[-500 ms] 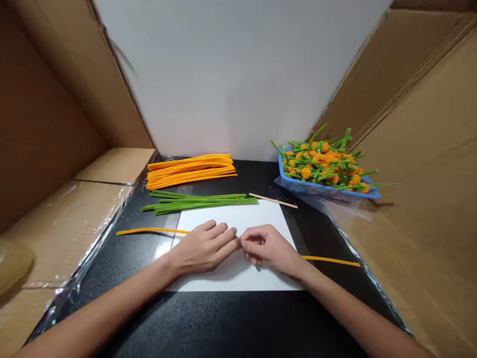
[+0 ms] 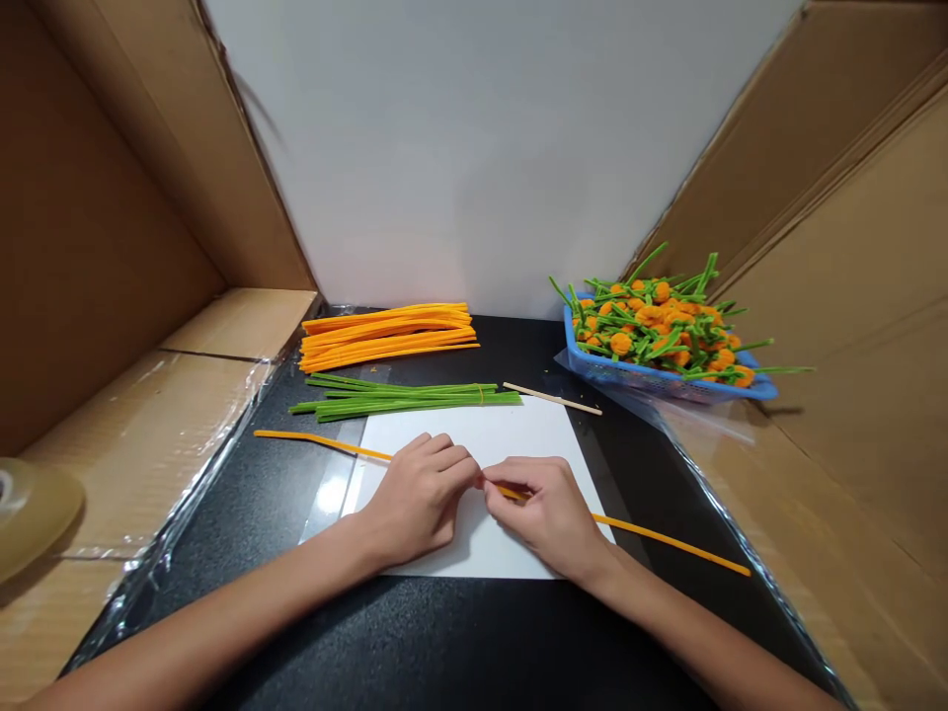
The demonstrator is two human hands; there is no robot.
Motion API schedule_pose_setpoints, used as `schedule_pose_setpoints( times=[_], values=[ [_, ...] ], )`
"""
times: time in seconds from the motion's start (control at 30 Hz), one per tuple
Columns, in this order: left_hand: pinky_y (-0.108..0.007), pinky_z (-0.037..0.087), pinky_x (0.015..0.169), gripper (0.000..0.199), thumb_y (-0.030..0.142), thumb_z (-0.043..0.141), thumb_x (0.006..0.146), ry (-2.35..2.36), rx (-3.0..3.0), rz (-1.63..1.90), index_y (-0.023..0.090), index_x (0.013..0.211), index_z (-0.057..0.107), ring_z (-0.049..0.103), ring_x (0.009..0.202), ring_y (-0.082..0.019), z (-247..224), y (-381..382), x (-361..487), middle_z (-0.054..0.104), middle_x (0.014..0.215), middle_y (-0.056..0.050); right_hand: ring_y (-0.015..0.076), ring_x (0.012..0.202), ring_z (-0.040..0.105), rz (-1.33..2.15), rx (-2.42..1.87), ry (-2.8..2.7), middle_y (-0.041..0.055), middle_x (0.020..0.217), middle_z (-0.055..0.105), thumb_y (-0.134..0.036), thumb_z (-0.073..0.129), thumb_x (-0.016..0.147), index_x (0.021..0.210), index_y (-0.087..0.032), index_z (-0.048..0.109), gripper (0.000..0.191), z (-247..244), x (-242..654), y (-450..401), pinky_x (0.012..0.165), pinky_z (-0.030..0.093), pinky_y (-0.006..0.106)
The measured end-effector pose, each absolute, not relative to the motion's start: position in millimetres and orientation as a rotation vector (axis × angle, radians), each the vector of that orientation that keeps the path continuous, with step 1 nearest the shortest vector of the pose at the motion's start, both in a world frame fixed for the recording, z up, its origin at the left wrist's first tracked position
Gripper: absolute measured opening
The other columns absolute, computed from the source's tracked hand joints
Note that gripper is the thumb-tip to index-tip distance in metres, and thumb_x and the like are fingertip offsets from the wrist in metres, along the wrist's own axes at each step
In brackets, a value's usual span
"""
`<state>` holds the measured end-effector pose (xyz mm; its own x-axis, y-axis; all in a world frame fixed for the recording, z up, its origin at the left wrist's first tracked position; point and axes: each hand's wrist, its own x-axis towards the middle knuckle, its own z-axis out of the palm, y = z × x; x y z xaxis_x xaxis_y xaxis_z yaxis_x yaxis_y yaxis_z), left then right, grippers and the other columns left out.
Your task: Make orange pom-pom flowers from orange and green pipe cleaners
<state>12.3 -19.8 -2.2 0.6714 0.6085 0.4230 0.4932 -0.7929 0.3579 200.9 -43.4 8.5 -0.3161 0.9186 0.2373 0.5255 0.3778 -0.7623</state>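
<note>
The left hand (image 2: pixel 422 499) is curled, its knuckles up and its fingertips drawn together at the middle, where they meet the tips of the right hand (image 2: pixel 548 509). The right hand pinches an orange fuzzy stem (image 2: pixel 671 539) between thumb and forefinger; a short length of orange shows inside that grip. The left hand's grip is partly hidden by its own fingers, but the orange passes in under its knuckles. The stem reaches out past both hands, 1 end to the left and 1 to the right; whether it is 1 piece or 2 joined, I cannot tell.

Under the hands lies a white sheet (image 2: pixel 511 434) on a black tabletop (image 2: pixel 444 642). Just beyond them, a bundle of green stems (image 2: pixel 415 400) overlaps the sheet's far edge, with a thin pale stick (image 2: pixel 552 399) near its right end. Behind the green is a bundle of orange stems (image 2: pixel 389 338). Far right, a blue basket (image 2: pixel 637 373) holds a heap of orange and green fuzzy pieces (image 2: pixel 659 326). At far left, a tape roll (image 2: pixel 37 518) sits on cardboard (image 2: pixel 207 395).
</note>
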Motion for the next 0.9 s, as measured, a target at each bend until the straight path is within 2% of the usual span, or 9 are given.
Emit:
schedule_pose_setpoints(
  times=[0.13,0.27,0.53,0.67,0.8,0.9],
  values=[
    [-0.030,0.035,0.067,0.016,0.006,0.046,0.077,0.990,2.379,0.761,0.017,0.078,0.057,0.051,0.073,-0.018,1.2,-20.1,16.3,0.062,0.074,-0.003,0.0085,0.052,0.043,0.381,-1.065,-2.116,-0.0032,0.056,0.050,-0.009,0.053,0.086,0.062,-0.016,0.057,0.025,-4.9,202.0,-45.6,0.054,0.031,0.024],
    [-0.028,0.036,0.066,0.017,0.016,0.047,0.086,1.052,2.044,0.721,0.016,0.074,0.059,0.052,0.070,-0.016,3.4,-20.0,19.6,0.061,0.072,-0.002,0.0113,0.057,0.052,0.078,-0.923,-2.249,0.0011,0.064,0.061,-0.012,0.049,0.094,0.076,-0.015,0.063,0.023,-8.8,205.2,-46.0,0.057,0.038,0.025],
    [-0.025,0.035,0.060,0.021,0.026,0.051,0.087,0.975,1.719,0.603,0.015,0.071,0.059,0.046,0.064,-0.013,6.5,-21.3,20.6,0.054,0.064,0.001,0.0166,0.059,0.059,-0.718,-0.411,-2.485,0.0072,0.069,0.065,-0.008,0.048,0.094,0.094,-0.007,0.066,0.018,14.3,218.7,-36.3,0.051,0.044,0.032],
    [-0.027,0.039,0.065,0.020,0.024,0.048,0.092,1.030,1.938,0.656,0.016,0.079,0.061,0.053,0.069,-0.015,7.3,-19.2,17.3,0.062,0.073,-0.002,0.0163,0.059,0.060,-0.687,-0.435,-2.484,0.0061,0.068,0.065,-0.008,0.048,0.095,0.098,-0.006,0.065,0.018,10.6,223.8,-26.9,0.053,0.046,0.032],
    [-0.030,0.038,0.068,0.019,0.016,0.043,0.094,1.037,2.577,0.728,0.017,0.089,0.061,0.055,0.075,-0.019,5.0,-13.4,8.7,0.064,0.083,-0.005,0.0151,0.058,0.059,-0.355,-0.732,-2.462,0.0030,0.066,0.064,-0.016,0.048,0.099,0.105,-0.008,0.065,0.019,1.3,225.1,-23.1,0.055,0.044,0.030],
    [-0.029,0.037,0.063,0.019,0.021,0.043,0.098,0.991,2.839,0.757,0.017,0.094,0.061,0.053,0.070,-0.018,1.3,-9.6,5.2,0.063,0.081,-0.004,0.0148,0.064,0.062,-0.150,-0.855,-2.430,0.0044,0.073,0.067,-0.018,0.047,0.100,0.106,-0.011,0.066,0.021,-2.0,224.5,-25.1,0.060,0.046,0.027]
  ],
)
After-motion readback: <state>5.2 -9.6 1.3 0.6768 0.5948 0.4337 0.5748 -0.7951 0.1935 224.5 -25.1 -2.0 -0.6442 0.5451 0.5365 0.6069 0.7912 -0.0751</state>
